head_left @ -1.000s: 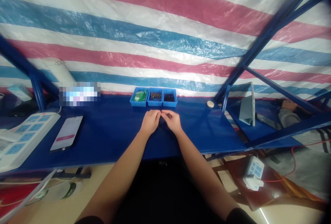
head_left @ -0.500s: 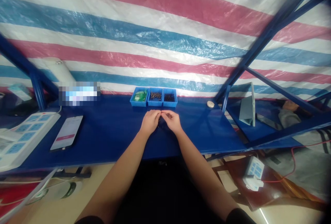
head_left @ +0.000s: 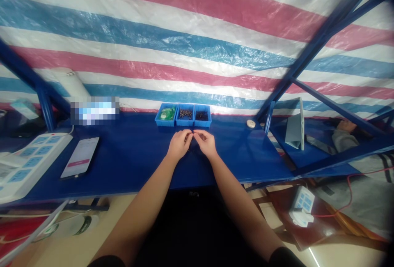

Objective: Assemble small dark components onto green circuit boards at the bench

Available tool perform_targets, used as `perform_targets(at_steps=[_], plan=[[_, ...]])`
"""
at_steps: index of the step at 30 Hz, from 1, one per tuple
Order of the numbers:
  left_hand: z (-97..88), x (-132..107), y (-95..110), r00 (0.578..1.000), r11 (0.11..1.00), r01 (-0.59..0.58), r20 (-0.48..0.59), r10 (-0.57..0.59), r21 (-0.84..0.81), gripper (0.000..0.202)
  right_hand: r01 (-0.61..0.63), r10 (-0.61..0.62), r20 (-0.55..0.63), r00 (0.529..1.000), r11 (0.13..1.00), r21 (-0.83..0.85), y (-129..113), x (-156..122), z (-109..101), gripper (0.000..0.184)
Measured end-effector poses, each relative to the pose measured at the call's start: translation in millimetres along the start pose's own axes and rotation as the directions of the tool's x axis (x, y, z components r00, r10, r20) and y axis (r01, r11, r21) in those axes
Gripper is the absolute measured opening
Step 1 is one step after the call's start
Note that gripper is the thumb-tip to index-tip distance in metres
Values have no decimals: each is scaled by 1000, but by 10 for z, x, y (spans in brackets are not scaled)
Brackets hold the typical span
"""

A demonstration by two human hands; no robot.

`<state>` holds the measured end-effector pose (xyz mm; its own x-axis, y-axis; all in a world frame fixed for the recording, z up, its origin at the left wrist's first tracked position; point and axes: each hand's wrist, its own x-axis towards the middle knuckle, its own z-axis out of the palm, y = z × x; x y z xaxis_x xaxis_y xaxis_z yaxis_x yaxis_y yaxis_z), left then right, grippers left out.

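My left hand [head_left: 179,143] and my right hand [head_left: 205,142] meet over the blue table, fingertips pinched together. Whatever sits between the fingers is too small to make out. Just beyond them stand three small blue bins in a row. A green plastic packet [head_left: 168,113] lies in the left bin [head_left: 165,123]. Brass-dark small metal parts [head_left: 186,113] fill the middle bin [head_left: 184,123], and small black parts [head_left: 202,115] the right bin [head_left: 202,123].
To the left lie a phone [head_left: 80,157] and a white power strip [head_left: 37,162]. A round white object [head_left: 250,123] rests at the right, near the blue frame post [head_left: 269,117]. Beyond it stand a tablet on a stand [head_left: 295,129] and another person's hand [head_left: 346,126].
Both hands stay together at nearly the same spot, with only slight shifts of the fingers. Nothing else has visibly moved.
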<state>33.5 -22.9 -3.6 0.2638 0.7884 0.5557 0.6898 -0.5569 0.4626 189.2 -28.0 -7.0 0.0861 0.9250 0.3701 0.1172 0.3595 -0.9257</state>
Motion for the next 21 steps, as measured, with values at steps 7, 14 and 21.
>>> perform_targets(at_steps=[7,14,21], plan=[[5,5,5,1000,1000,-12,-14,12,-13,23,-17,17,-5,1000,1000,2,20,3,-3,28],[5,0,-15,1000,1000,-12,-13,12,-21,25,8,-8,5,1000,1000,-11,14,-6,-1,28],[5,1,-14,1000,999,15,-4,-15,-49,26,5,-5,-2,1000,999,-37,0,-3,-2,30]])
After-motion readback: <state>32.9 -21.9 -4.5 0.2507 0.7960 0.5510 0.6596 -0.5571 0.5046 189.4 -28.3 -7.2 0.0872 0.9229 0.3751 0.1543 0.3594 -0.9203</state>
